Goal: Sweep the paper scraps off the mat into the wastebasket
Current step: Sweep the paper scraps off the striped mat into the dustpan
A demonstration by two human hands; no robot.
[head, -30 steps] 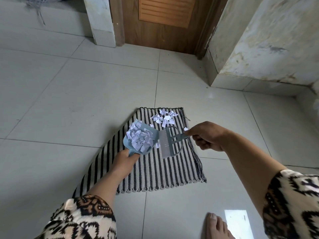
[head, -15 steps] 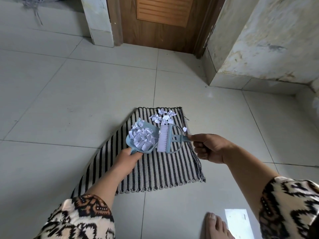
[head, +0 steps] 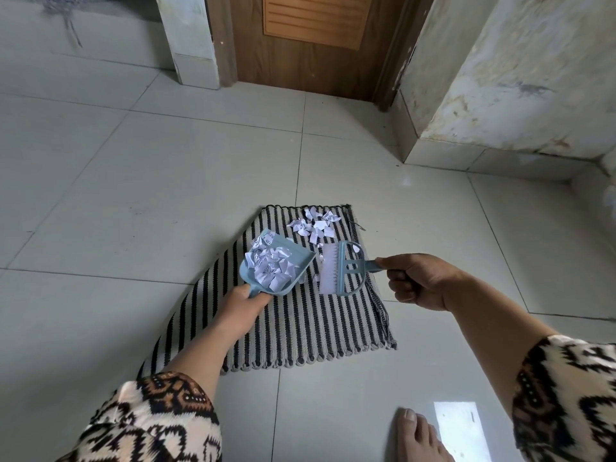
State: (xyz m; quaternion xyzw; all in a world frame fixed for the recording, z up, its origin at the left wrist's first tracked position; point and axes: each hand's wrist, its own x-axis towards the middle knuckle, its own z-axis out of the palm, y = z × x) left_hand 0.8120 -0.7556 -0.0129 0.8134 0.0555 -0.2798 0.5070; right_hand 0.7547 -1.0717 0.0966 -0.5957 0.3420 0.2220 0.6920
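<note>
A black-and-white striped mat point(head: 300, 328) lies on the tiled floor. My left hand point(head: 241, 306) grips the handle of a blue dustpan point(head: 301, 256) heaped with white paper scraps point(head: 271, 266), held just above the mat. My right hand point(head: 420, 281) holds the handle of a blue hand brush point(head: 346, 268), its white bristles facing the dustpan's mouth with a small gap between them. A loose pile of paper scraps point(head: 313, 225) lies near the mat's far edge. No wastebasket is in view.
A wooden door point(head: 313, 45) stands at the back, with a white pillar point(head: 190, 38) to its left and a stained wall point(head: 520, 78) jutting out on the right. My bare foot point(head: 420, 435) rests on the floor at the bottom right, beside a bright light patch point(head: 461, 428).
The brush has pulled back a little to the right, away from the dustpan, and the dustpan now sits slightly lower and more level. The far pile of scraps has not moved.
</note>
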